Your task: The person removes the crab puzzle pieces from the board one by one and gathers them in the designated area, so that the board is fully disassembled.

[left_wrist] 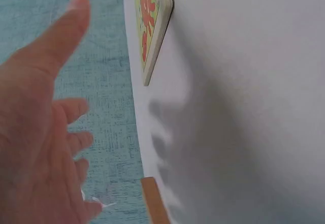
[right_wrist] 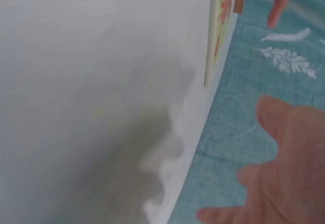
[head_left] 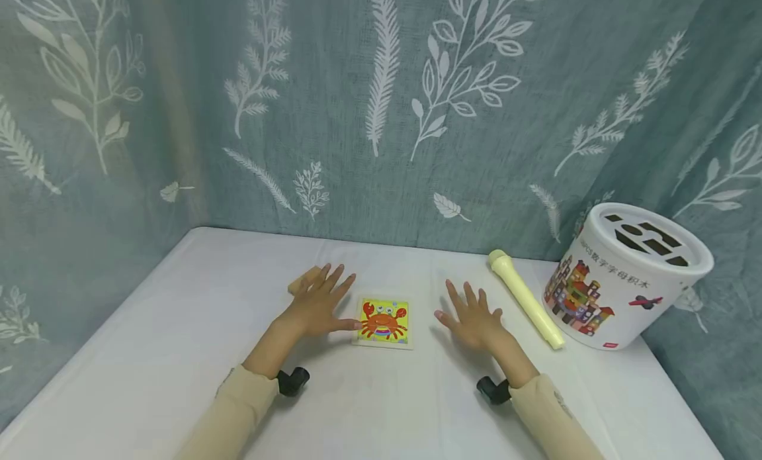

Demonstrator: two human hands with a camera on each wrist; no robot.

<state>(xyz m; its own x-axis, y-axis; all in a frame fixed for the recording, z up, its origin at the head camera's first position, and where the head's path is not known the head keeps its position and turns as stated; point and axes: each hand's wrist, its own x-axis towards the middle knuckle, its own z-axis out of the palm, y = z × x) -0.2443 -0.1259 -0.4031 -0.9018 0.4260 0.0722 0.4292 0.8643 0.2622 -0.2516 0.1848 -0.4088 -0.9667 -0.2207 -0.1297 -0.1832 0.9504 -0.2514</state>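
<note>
A small square crab picture puzzle (head_left: pixel 383 323) in a pale frame lies flat in the middle of the white table. To its left, my left hand (head_left: pixel 321 309) hovers with fingers spread, its thumb tip overlapping the puzzle's left edge in the head view. The left wrist view shows that hand (left_wrist: pixel 38 127) raised off the table, holding nothing. Partly behind its fingertips lies a flat wooden block (head_left: pixel 305 280). On the other side, my right hand (head_left: pixel 474 321) is spread too, above the table and apart from the puzzle. Nothing is in its grasp.
A pale yellow stick with a rounded knob (head_left: pixel 526 300) lies right of my right hand. Beyond it stands a white bucket (head_left: pixel 625 281) with shaped holes in its lid. Behind the table (head_left: pixel 149 354) hangs a green leaf-patterned curtain (head_left: pixel 339 102).
</note>
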